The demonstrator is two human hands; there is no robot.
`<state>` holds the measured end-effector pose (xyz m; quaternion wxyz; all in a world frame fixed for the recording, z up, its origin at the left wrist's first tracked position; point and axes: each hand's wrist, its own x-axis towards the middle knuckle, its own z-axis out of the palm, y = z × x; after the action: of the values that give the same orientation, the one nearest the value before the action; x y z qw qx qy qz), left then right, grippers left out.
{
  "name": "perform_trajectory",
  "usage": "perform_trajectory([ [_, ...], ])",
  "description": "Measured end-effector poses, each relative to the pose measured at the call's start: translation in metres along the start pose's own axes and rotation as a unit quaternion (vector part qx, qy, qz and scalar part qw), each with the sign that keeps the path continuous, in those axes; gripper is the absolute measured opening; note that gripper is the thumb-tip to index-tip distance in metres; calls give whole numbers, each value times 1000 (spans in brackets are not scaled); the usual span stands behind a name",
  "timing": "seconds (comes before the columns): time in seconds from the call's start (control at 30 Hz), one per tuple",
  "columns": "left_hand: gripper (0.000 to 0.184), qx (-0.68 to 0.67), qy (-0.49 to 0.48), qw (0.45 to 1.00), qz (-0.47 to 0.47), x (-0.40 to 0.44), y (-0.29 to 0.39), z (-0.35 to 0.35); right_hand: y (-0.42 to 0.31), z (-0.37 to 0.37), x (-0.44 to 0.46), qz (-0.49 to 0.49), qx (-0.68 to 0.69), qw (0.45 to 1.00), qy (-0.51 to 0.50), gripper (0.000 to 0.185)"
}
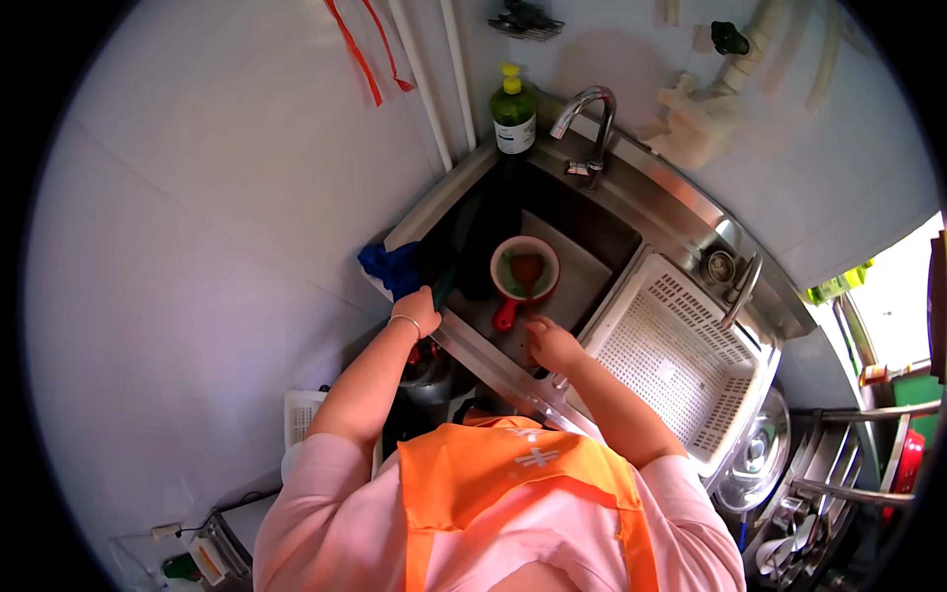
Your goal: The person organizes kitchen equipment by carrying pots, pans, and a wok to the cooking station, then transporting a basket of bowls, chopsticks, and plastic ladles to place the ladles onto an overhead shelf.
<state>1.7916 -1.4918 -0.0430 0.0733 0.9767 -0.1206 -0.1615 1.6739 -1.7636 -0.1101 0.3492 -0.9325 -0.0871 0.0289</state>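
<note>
My left hand (420, 309) is closed at the sink's front left edge, with a thin dark green thing (446, 284) beside its fingers. What it grips is hidden. A blue cloth (393, 268) lies on the sink rim just beyond that hand. Inside the steel sink (582, 259) sits a small red pan with a pale inside (496, 259), its red handle (504, 316) towards me. A brown spoon-like utensil (527, 267) rests in the pan. My right hand (554, 347) is over the basin near the pan handle, fingers curled; I cannot make out what they hold.
A white perforated basket (681, 345) stands right of the basin. Behind are the faucet (597, 123) and a green pump bottle (514, 113). A glass lid (755, 449) and a rack of utensils (799, 533) are at the lower right.
</note>
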Motion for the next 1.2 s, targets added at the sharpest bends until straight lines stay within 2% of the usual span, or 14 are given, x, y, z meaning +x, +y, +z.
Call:
perform_trajectory([
  [0.07, 33, 7, -14, 1000, -3, -2, 0, -5, -17, -15, -13, 11, 10, 1000, 2, 35],
  [0.2, 35, 26, -18, 999, -10, -3, -6, 1, -35, -29, -42, 58, 67, 996, -3, 28],
  [0.33, 42, 35, -36, 998, -38, -21, -4, -3, -39, -33, -72, 3, 84, 996, 26, 25],
  [0.4, 45, 24, -39, 997, -61, -42, 0, -7, -50, -44, -89, 30, 107, 994, 6, 23],
  [0.47, 49, 72, 104, 992, -25, -66, 1, -4, -60, -55, -101, 13, 101, 995, 2, 23],
  [0.5, 49, 71, 107, 991, -33, -75, 3, -5, -63, -57, -106, 17, 109, 994, 8, 23],
  [0.57, 49, 5, 252, 968, 7, -107, 2, -1, -65, -57, -117, 7, 112, 994, 1, 22],
  [0.7, 40, -67, 313, 947, 29, -186, 0, 34, -64, -43, -135, -47, 153, 986, -42, 21],
  [0.87, 18, -221, 299, 928, -15, -331, 4, 97, -103, -5, -168, -102, 210, 966, -112, 17],
  [0.93, 14, -243, 238, 939, -45, -385, 26, 120, -99, 9, -183, -96, 252, 947, -176, 16],
  [1.0, 12, -238, 245, 937, -73, -438, 31, 153, -113, 24, -201, -115, 233, 933, -247, 17],
  [1.03, 11, -262, 210, 934, -120, -466, 40, 156, -125, 26, -211, -110, 223, 922, -298, 17],
  [1.13, 15, -275, 171, 923, -211, -519, 60, 195, -141, 49, -239, -135, 273, 889, -341, 15],
  [1.2, 16, -297, 174, 909, -237, -555, 69, 214, -153, 63, -259, -160, 254, 865, -402, 17],
])
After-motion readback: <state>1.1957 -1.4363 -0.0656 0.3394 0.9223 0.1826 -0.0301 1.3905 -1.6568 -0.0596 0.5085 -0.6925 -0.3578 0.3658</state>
